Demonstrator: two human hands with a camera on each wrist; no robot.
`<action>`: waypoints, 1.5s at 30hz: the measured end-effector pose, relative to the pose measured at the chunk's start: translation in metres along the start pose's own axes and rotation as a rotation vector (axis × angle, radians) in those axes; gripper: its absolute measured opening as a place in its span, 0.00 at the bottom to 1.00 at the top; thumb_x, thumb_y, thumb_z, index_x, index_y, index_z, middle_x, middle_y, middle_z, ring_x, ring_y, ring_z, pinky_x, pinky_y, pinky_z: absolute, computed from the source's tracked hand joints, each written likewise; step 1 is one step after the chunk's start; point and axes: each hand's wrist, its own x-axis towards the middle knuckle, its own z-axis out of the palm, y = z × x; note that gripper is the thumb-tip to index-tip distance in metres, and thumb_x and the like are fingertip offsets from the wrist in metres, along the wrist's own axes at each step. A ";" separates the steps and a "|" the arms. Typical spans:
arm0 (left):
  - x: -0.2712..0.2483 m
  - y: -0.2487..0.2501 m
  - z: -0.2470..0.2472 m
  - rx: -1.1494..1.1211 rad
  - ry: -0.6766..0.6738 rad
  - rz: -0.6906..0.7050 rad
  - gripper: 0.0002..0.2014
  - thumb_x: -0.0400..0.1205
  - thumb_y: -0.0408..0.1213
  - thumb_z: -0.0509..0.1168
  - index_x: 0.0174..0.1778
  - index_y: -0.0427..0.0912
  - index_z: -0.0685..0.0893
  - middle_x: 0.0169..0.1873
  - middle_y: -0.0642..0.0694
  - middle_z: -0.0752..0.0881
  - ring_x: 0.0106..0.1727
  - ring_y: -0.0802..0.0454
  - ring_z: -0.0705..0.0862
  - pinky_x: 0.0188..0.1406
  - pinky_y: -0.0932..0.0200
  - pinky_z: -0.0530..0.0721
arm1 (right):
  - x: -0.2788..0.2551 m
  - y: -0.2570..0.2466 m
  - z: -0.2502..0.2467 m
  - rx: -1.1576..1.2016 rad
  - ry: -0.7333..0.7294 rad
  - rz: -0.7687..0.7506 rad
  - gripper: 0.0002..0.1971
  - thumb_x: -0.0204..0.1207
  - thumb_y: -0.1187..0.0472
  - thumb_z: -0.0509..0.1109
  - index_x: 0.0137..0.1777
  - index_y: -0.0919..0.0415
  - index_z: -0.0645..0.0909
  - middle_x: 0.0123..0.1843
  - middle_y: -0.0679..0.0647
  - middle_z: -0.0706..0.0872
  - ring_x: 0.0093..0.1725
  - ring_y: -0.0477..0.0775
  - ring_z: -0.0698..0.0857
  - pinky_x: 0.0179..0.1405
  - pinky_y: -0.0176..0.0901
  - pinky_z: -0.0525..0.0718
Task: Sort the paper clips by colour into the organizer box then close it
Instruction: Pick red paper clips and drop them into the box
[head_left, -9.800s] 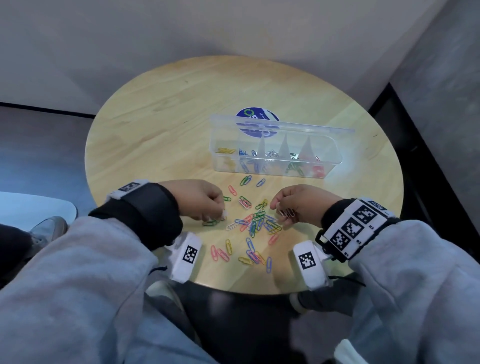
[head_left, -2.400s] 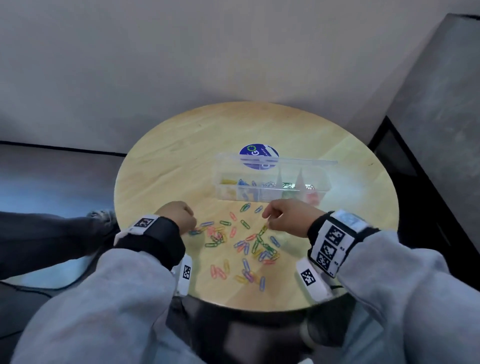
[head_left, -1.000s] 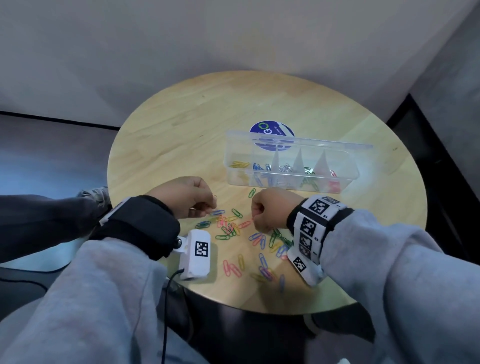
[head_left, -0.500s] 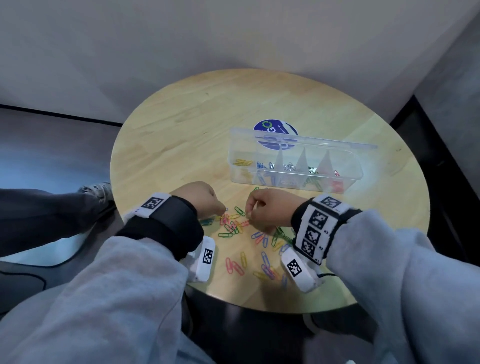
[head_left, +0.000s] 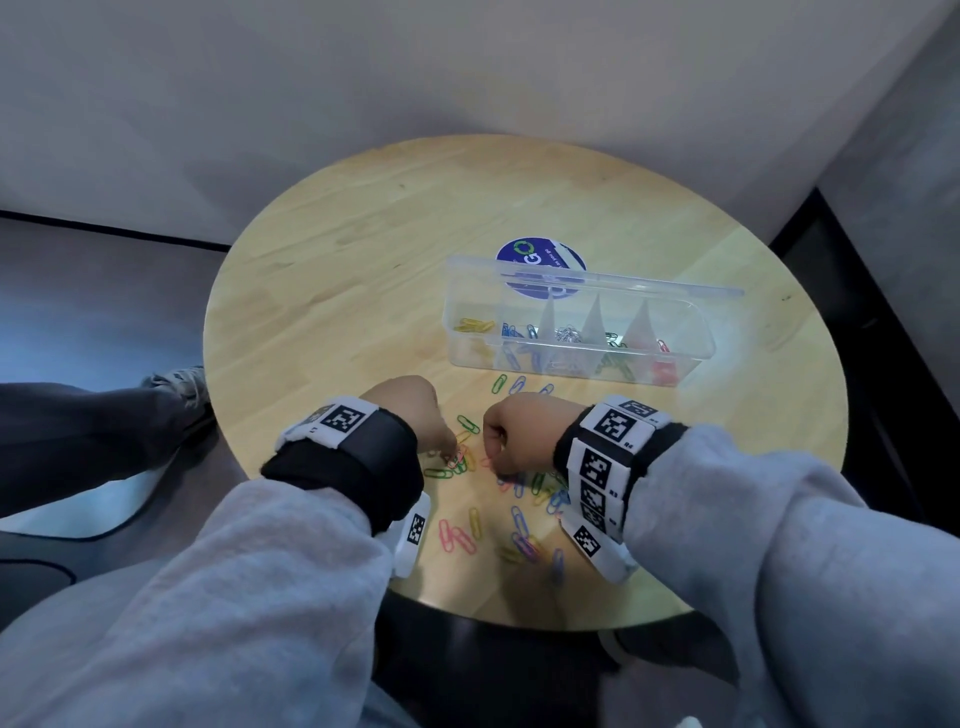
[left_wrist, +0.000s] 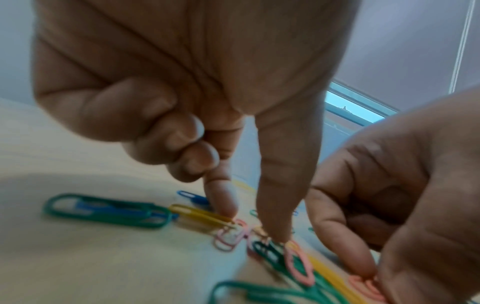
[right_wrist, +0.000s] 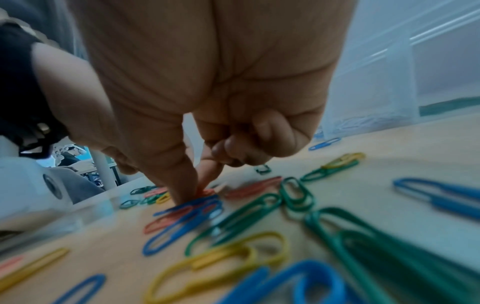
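The box (head_left: 576, 332) stood open and held only some clips; many clips (head_left: 511, 519) lay near me. My left hand (head_left: 415, 415) and right hand (head_left: 519, 431) pinched at pink ones; a firm hold I cannot tell.

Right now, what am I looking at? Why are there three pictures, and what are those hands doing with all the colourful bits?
There is no machine here, just a person wearing three cameras. One sits on the head and looks down at a round wooden table. One sits on each wrist, so those two pictures show fingers very close up.

The colourful bits are loose paper clips scattered on the table. Behind them stands a clear organizer box, lid open, with some clips already sorted by colour.

The left hand has its fingertips down on pink clips. The right hand pinches at a reddish clip in the pile. Whether either grip has lifted a clip off the table, I cannot tell.
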 end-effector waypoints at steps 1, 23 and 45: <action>0.000 0.001 0.000 0.007 -0.001 -0.005 0.10 0.70 0.45 0.74 0.37 0.42 0.86 0.32 0.46 0.83 0.35 0.47 0.80 0.28 0.62 0.70 | -0.001 0.001 0.000 0.001 0.002 -0.002 0.02 0.74 0.63 0.69 0.43 0.57 0.78 0.43 0.51 0.81 0.43 0.52 0.78 0.36 0.39 0.75; -0.002 -0.002 0.001 -0.079 -0.154 0.041 0.15 0.72 0.46 0.74 0.47 0.38 0.90 0.37 0.46 0.86 0.39 0.49 0.80 0.43 0.60 0.77 | -0.007 0.016 0.001 0.219 0.024 0.062 0.11 0.70 0.62 0.73 0.28 0.53 0.76 0.32 0.48 0.81 0.34 0.47 0.78 0.38 0.40 0.79; -0.011 -0.017 -0.019 -0.726 -0.202 0.048 0.04 0.78 0.28 0.69 0.38 0.40 0.86 0.24 0.46 0.82 0.18 0.62 0.79 0.24 0.71 0.78 | -0.004 0.017 0.002 0.880 -0.129 0.085 0.09 0.79 0.70 0.56 0.38 0.61 0.72 0.32 0.58 0.76 0.29 0.54 0.75 0.23 0.37 0.77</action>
